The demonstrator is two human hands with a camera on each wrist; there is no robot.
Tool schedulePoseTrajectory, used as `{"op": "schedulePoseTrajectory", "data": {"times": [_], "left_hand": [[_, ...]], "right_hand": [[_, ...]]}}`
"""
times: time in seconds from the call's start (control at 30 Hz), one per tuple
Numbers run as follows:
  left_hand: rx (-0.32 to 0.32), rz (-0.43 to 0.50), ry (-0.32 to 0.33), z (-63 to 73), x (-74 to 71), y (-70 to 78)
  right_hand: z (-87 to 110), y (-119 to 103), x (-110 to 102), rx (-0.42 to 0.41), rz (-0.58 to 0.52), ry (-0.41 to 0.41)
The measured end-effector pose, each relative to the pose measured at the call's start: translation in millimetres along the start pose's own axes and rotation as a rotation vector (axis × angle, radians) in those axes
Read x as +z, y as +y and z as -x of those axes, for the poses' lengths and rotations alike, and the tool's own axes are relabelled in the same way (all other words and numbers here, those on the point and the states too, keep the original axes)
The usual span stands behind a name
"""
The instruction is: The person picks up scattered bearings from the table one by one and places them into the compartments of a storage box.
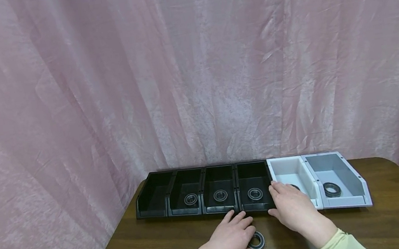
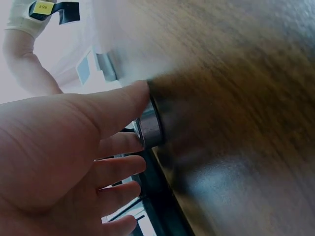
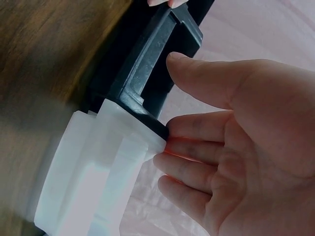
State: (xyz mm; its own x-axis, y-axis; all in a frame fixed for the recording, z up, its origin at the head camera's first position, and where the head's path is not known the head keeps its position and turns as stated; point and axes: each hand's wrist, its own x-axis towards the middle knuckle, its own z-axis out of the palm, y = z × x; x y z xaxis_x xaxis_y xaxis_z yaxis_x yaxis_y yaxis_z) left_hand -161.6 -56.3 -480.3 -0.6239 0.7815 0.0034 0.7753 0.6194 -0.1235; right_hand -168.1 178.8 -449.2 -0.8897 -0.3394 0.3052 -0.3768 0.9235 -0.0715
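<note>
On the table, my left hand [image 1: 232, 239] pinches a ball bearing [image 1: 260, 242] between thumb and index finger. From the left wrist view, the bearing [image 2: 150, 129] stands out past the fingertips, its side showing, while the other fingers of the left hand [image 2: 64, 152] are spread. My right hand [image 1: 294, 206] is over the front left of the white bin [image 1: 287, 165], partly covering a bearing inside it. Its fingers look relaxed in the right wrist view, near the edge where the white bin [image 3: 106, 167] meets a black bin [image 3: 140, 81]; the right hand [image 3: 246, 132] holds nothing.
Four bins in black make up the row's left part; the leftmost bin [image 1: 156, 196] is at the table's left edge. Bearings [image 1: 191, 199] lie in the other black ones. At the right end, a grey bin [image 1: 325, 163] holds another bearing [image 1: 332, 189]. Pink curtains [image 1: 194, 79] hang behind.
</note>
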Motion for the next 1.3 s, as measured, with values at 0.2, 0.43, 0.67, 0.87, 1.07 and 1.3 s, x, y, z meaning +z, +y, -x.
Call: {"op": "schedulePoseTrajectory", "data": {"times": [0.2, 0.43, 0.67, 0.87, 1.07, 1.3], "left_hand": [[0.016, -0.021, 0.015, -1.8, 0.9, 2.6], [0.028, -0.044, 0.041, -3.0, 1.6, 3.7], [0.04, -0.004, 0.03, -3.5, 0.0, 3.8], [0.05, 0.008, 0.019, -1.4, -1.0, 4.6], [0.052, 0.002, 0.09, 6.0, -5.1, 0.7], [0.029, -0.037, 0.207, 15.5, -19.0, -10.1]], "right_hand": [[1.1, 0, 1, -0.006, 0.001, 0.021], [0.7, 1, 1, -0.007, -0.005, 0.02], [0.2, 0, -1, -0.006, -0.009, 0.001], [0.2, 0, -1, 0.0, -0.011, -0.005], [-1.1, 0, 0, 0.007, -0.021, -0.022], [-1.1, 1, 0, 0.004, -0.017, -0.022]]}}
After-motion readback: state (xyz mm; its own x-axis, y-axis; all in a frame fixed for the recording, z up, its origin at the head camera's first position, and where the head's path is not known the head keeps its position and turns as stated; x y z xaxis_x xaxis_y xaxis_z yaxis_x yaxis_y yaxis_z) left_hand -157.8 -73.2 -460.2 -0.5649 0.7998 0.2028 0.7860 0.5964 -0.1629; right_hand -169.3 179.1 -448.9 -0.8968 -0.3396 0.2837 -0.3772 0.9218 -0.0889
